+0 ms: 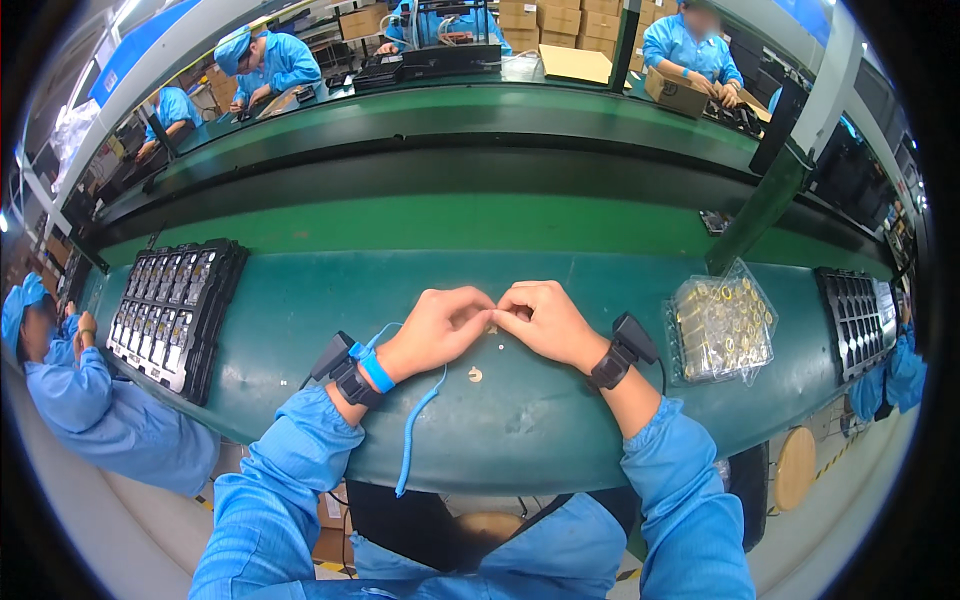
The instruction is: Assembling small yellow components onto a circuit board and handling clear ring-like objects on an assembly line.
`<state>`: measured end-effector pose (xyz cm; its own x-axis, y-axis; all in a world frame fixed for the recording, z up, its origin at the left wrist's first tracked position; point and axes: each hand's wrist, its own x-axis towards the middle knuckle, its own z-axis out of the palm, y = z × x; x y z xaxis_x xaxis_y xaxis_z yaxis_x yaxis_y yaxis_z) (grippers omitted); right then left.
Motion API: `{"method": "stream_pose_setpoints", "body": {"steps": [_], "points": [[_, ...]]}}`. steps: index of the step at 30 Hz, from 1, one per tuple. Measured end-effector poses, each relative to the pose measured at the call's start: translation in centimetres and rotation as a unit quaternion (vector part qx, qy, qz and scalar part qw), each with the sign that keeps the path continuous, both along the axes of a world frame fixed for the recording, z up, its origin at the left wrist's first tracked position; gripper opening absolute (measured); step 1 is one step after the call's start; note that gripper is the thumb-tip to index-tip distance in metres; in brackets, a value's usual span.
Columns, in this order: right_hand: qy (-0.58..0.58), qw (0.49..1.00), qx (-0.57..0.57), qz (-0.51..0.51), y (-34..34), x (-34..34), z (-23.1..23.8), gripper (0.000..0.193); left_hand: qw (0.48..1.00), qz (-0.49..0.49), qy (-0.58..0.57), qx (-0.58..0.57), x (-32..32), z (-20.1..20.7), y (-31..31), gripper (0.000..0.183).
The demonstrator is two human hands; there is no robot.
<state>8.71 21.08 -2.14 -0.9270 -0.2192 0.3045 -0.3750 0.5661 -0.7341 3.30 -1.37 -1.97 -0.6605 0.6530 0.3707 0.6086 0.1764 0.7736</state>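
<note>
- Pinching at the clock's centre: left hand (445, 325) and right hand (548, 318), fingertips together, clamped on a small tan piece (492, 329); mostly hidden, so cannot tell its long axis or pointing.
- Pale disc (475, 375) flat on green bench (540, 430), 6 o'clock; roughly round, notch direction too small to tell.
- White speck (501, 347) between 5 and 6, nearer the fingertips.
- 9 o'clock: black tray (212, 330), long axis roughly 1 to 7; silver-and-dark parts in rows.
- 3 o'clock: clear plastic tray (690, 372), yellow-rimmed round parts inside.
- Farther along 3: dark compartment tray (832, 312), contents unclear.
</note>
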Motion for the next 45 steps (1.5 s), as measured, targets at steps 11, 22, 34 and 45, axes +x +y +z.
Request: {"method": "stream_pose_setpoints", "body": {"steps": [11,22,34,45], "points": [[-0.024,1.000,0.004,-0.009,0.8,0.0,0.4,0.026,0.999,-0.013,-0.003,-0.030,-0.2,0.2,0.5,0.018],[0.041,0.999,-0.027,0.005,0.3,-1.3,-1.2,0.028,0.998,0.023,-0.029,-0.049,-0.4,0.2,-0.3,0.015],[0.016,0.999,-0.039,-0.004,0.9,-1.0,-1.4,0.027,0.998,0.012,-0.038,-0.039,-0.3,-0.4,0.5,0.015],[0.016,0.999,-0.041,-0.005,0.8,-1.0,-1.2,0.028,1.000,0.015,-0.022,-0.002,-0.2,-0.8,0.7,0.014]]}}
